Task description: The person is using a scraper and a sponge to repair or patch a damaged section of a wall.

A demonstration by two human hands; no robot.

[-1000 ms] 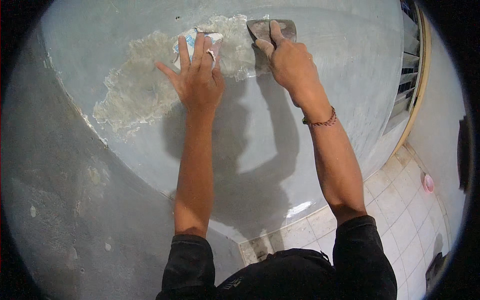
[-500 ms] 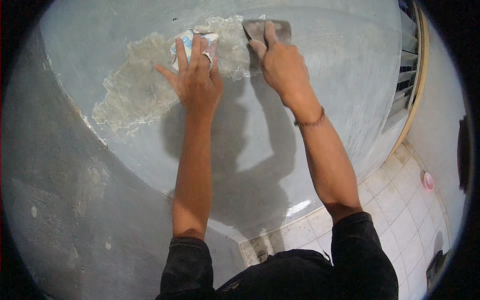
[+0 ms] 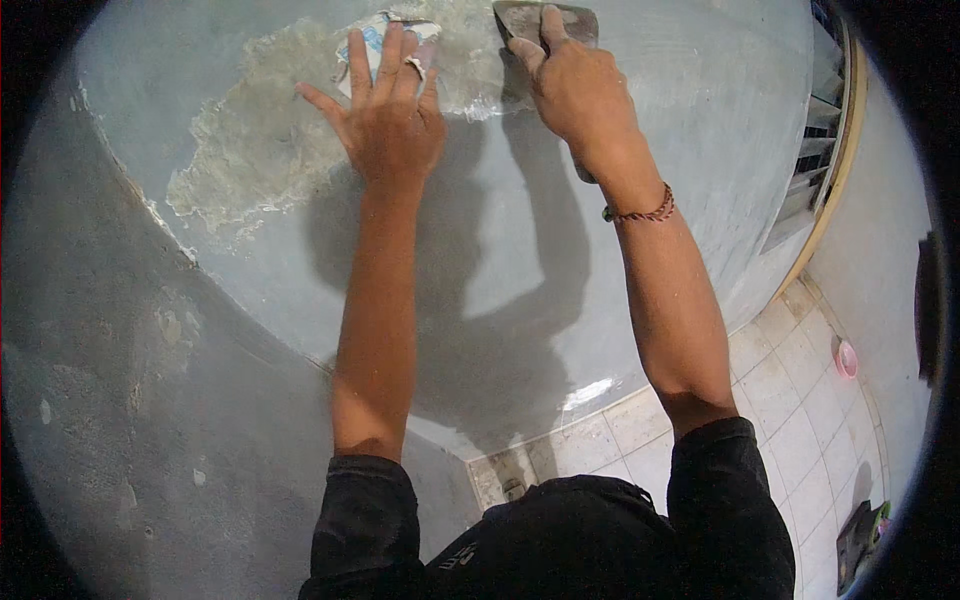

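My left hand (image 3: pixel 393 125) lies with fingers spread on a torn white, blue-marked piece of paper-like material (image 3: pixel 395 38), pressed against a rough beige-grey patch (image 3: pixel 245 130) on the grey wall (image 3: pixel 470 350). Just right of it, my right hand (image 3: pixel 580 100) is closed around a flat metal scraper (image 3: pixel 517 20), its blade against the wall along the patch's right part and the end of its handle showing below my wrist.
An adjoining mottled grey wall (image 3: pixel 90 420) is on the left. A louvred window (image 3: pixel 822 110) with a wooden frame is at right. Below lies a white tiled floor (image 3: pixel 790 400) with a pink bowl (image 3: pixel 846 358) and dark objects (image 3: pixel 858 540) near the right edge.
The view has shifted, so wall and hands appear higher. The scraper has moved slightly rightward along the wall. My left hand stays on the paper-like piece.
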